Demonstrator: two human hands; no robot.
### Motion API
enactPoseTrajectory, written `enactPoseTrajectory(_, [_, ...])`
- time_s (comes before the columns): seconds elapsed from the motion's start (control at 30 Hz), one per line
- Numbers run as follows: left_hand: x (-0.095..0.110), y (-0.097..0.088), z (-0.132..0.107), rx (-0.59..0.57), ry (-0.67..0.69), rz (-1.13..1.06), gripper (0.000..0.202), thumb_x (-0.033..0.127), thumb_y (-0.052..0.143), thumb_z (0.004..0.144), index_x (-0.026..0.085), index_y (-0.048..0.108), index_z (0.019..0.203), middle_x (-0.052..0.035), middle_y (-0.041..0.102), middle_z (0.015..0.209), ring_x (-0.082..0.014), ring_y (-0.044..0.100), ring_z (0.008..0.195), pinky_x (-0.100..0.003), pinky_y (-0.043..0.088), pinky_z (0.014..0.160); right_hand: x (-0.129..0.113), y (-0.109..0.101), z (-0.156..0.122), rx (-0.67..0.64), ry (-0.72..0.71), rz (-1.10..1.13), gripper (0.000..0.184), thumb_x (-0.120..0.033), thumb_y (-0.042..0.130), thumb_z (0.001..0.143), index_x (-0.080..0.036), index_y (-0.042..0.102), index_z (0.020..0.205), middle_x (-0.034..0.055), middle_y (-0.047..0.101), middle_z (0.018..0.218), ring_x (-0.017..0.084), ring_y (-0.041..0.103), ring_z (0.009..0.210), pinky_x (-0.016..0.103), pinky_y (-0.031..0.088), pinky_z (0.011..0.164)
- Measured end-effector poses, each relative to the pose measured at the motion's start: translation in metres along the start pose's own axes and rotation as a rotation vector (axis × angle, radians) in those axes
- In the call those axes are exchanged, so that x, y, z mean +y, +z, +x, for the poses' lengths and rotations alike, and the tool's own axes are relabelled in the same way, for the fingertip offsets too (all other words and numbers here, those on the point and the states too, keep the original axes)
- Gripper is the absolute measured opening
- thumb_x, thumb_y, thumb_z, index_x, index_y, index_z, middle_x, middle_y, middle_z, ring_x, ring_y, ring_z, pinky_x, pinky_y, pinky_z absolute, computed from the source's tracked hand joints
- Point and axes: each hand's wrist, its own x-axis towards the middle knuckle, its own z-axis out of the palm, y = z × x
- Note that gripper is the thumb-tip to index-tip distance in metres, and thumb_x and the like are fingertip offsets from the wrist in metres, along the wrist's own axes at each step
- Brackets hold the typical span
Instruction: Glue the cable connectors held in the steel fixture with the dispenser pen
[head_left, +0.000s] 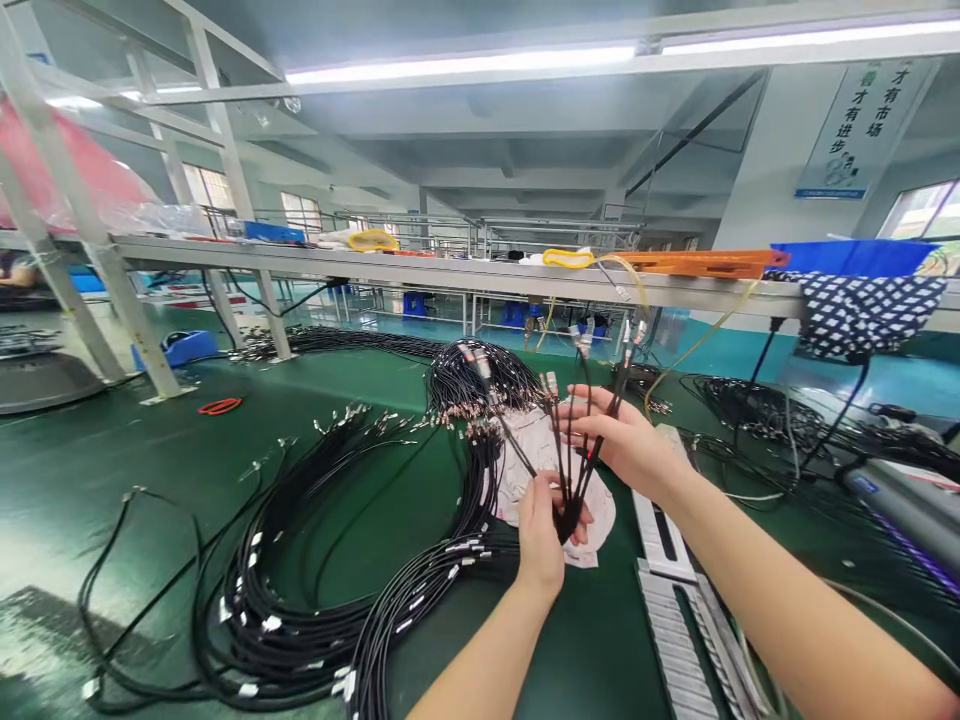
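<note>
My left hand point(541, 528) is closed around a bunch of thin black cables point(571, 470), gripping them low where they gather. The cables fan upward to metal connector ends point(585, 340). My right hand point(626, 440) reaches across from the right, fingers partly spread, touching the fanned cables near their middle. Under both hands lies a crumpled white sheet point(525, 470) on the green table point(112, 480). A big looped bundle of black cables point(300, 600) lies to the left of my hands.
A metal ruler-like rail point(667, 570) lies to the right of my hands. More cable coils point(750, 410) sit at the back right. A shelf rail point(450, 265) crosses above with an orange tray point(705, 262) and a blue bin point(855, 258). A red loop point(220, 405) lies at far left.
</note>
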Motion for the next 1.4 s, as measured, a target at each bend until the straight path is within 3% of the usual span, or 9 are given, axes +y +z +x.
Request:
enactPoseTrajectory(0.13, [-0.005,-0.001,0.003,-0.097,-0.03,0.02,0.049,0.066,0.041,0.083,0.017,0.048,0.081,0.0011,0.058,0.048,-0.0082,0.042,0.031,-0.018,0.029,0.034,-0.01,0.007,-0.009,-0.187,0.029,0.211,0.066,-0.027,0.075,0.058,-0.026,0.049,0.119,0.0068,0.062,0.116,0.022,0.059,0.105,0.04,0.044,0.091])
enactPoseTrajectory(0.23, [-0.005,-0.002,0.004,-0.128,-0.033,0.044,0.049,0.066,0.044,0.081,0.017,0.049,0.076,0.0006,0.058,0.048,-0.0081,0.042,0.032,-0.018,0.03,0.034,-0.011,0.012,-0.009,-0.224,0.086,0.091,0.066,-0.024,0.079,0.054,-0.022,0.054,0.115,0.007,0.065,0.109,0.022,0.06,0.101,0.042,0.042,0.094])
enactPoseTrajectory(0.53, [-0.005,0.0,-0.001,-0.193,-0.07,0.144,0.052,0.068,0.052,0.075,0.016,0.051,0.072,0.0012,0.056,0.047,-0.0065,0.041,0.033,-0.018,0.029,0.034,-0.021,0.017,-0.004,0.248,-0.143,0.281,0.031,-0.031,0.076,0.058,-0.018,0.065,0.084,-0.0012,0.062,0.076,0.01,0.055,0.067,0.029,0.045,0.072])
enactPoseTrajectory(0.7, [-0.012,-0.003,-0.003,-0.241,-0.095,0.199,0.055,0.071,0.049,0.074,0.016,0.051,0.072,0.0021,0.053,0.045,-0.0058,0.038,0.032,-0.018,0.026,0.033,-0.023,0.011,-0.001,0.214,-0.139,0.265,0.025,-0.033,0.075,0.06,-0.017,0.063,0.076,-0.0068,0.047,0.056,0.005,0.038,0.048,0.026,0.038,0.056])
enactPoseTrajectory(0.9, [-0.013,-0.004,-0.004,-0.253,-0.099,0.226,0.055,0.071,0.047,0.075,0.016,0.049,0.068,0.0032,0.049,0.042,-0.0053,0.036,0.032,-0.017,0.025,0.034,-0.023,0.002,-0.001,0.138,-0.065,0.236,0.027,-0.032,0.077,0.056,-0.017,0.057,0.066,-0.0039,0.053,0.065,0.004,0.036,0.045,0.027,0.036,0.053])
enactPoseTrajectory(1.07, [-0.006,-0.006,0.001,-0.272,-0.098,0.196,0.053,0.069,0.045,0.077,0.017,0.047,0.068,0.0023,0.052,0.043,-0.0069,0.04,0.034,-0.018,0.029,0.036,-0.025,-0.009,-0.009,-0.118,-0.041,0.052,0.055,-0.035,0.076,0.06,-0.02,0.057,0.11,0.0004,0.059,0.082,0.013,0.056,0.066,0.031,0.044,0.066])
enactPoseTrajectory(1.17, [-0.004,-0.006,0.002,-0.245,-0.08,0.185,0.051,0.068,0.038,0.081,0.018,0.046,0.075,0.0021,0.055,0.046,-0.0088,0.043,0.034,-0.019,0.031,0.036,-0.021,-0.013,-0.013,-0.086,-0.1,0.001,0.076,-0.041,0.075,0.06,-0.027,0.042,0.128,0.0025,0.057,0.102,0.016,0.059,0.081,0.035,0.046,0.075])
enactPoseTrajectory(1.3, [-0.002,-0.004,0.0,-0.254,-0.032,0.241,0.049,0.064,0.045,0.081,0.015,0.052,0.074,-0.001,0.059,0.052,-0.0109,0.05,0.04,-0.022,0.038,0.043,-0.014,-0.014,-0.018,-0.119,-0.087,-0.192,0.048,-0.04,0.074,0.059,-0.018,0.062,0.1,0.0021,0.06,0.083,0.015,0.056,0.071,0.032,0.045,0.067])
enactPoseTrajectory(1.4, [0.003,-0.005,0.002,-0.231,0.039,0.303,0.045,0.057,0.056,0.078,0.013,0.062,0.075,-0.0055,0.066,0.07,-0.0145,0.06,0.065,-0.024,0.046,0.063,-0.008,-0.015,-0.02,-0.058,-0.108,-0.307,0.028,-0.04,0.065,0.068,-0.014,0.066,0.08,0.0012,0.058,0.065,0.015,0.053,0.063,0.031,0.042,0.063])
